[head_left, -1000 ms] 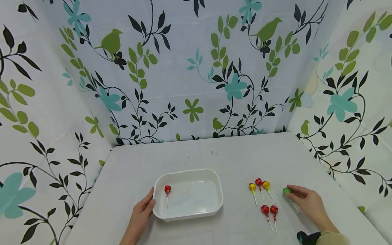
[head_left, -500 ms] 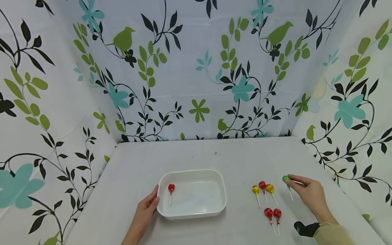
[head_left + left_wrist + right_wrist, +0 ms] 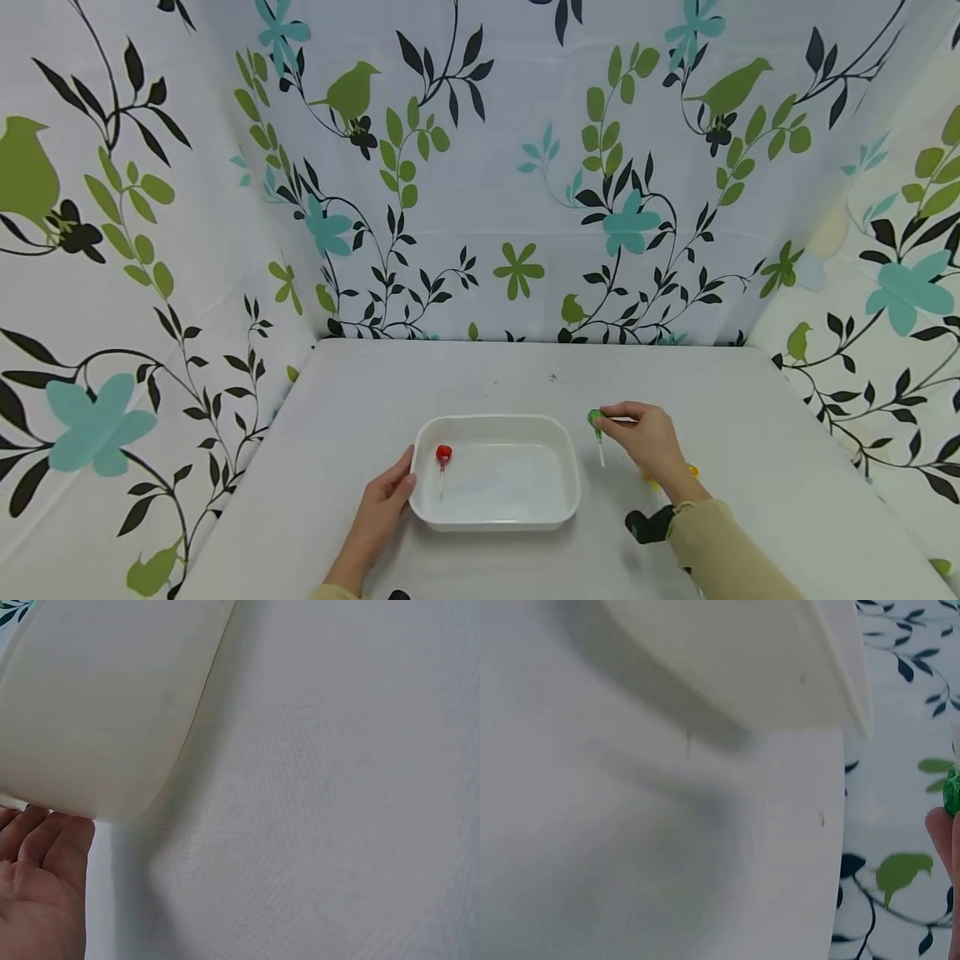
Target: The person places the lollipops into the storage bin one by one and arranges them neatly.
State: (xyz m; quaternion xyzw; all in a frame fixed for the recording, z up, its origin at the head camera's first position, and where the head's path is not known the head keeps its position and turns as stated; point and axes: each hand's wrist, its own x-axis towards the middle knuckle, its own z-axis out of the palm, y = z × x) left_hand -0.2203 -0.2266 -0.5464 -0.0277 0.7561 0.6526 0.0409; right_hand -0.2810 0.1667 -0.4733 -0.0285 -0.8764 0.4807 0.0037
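Observation:
A white plastic tray stands on the white table, and a red lollipop lies inside it near the left end. My left hand grips the tray's left end; in the left wrist view its fingers meet the tray wall. My right hand pinches a green lollipop by its head, stick hanging down, just right of the tray. In the right wrist view only a bit of the green wrapper shows above the fingertips at the right edge.
Yellow lollipops peek out from behind my right wrist; the red ones there are hidden by the arm. A black wrist mount hangs by the right sleeve. Patterned curtains enclose the table's back and sides.
My right hand has lifted the green lollipop from the table's right side and carried it left, close to the tray. My left hand stays on the tray. The head view has shifted slightly.

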